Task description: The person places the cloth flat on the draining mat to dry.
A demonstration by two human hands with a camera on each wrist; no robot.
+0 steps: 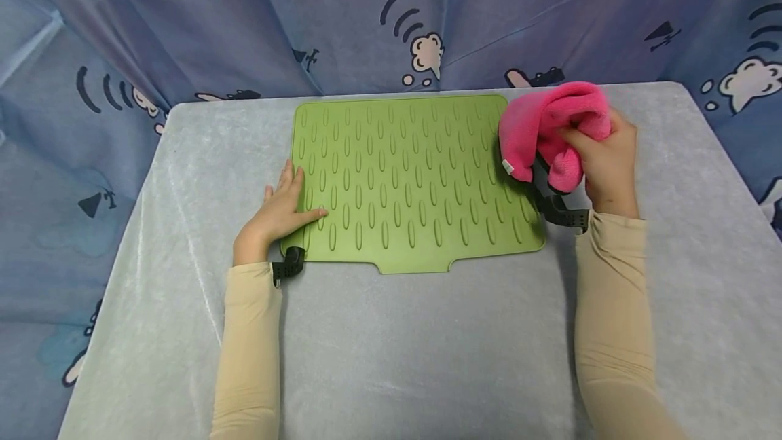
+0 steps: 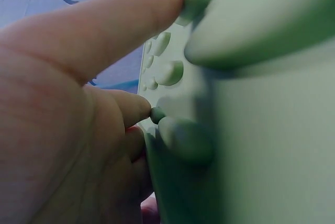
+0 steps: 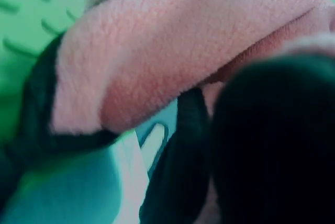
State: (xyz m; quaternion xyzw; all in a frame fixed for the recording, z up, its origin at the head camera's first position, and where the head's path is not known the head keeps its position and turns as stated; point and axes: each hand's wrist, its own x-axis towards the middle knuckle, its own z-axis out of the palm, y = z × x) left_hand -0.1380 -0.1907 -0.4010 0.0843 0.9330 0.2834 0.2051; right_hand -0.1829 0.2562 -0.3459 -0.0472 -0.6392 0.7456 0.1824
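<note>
A green mat (image 1: 403, 182) with rows of raised oval ridges lies flat on the table. My left hand (image 1: 275, 212) rests on its left edge, thumb stretched over the ridges and fingers spread. In the left wrist view the thumb (image 2: 104, 30) touches a ridge of the mat (image 2: 272, 130). At the mat's right side my right hand (image 1: 607, 158) grips a bunched pink cloth (image 1: 522, 131). The cloth hangs in folds over the mat's upper right part. The right wrist view shows the fuzzy pink cloth (image 3: 152, 51) close up; dark shapes hide much of the rest.
The table has a pale grey cover (image 1: 427, 358). A blue curtain (image 1: 293, 19) with cartoon prints hangs behind the table's far edge and along its sides. Black straps (image 1: 565, 214) sit around both wrists, over beige sleeves.
</note>
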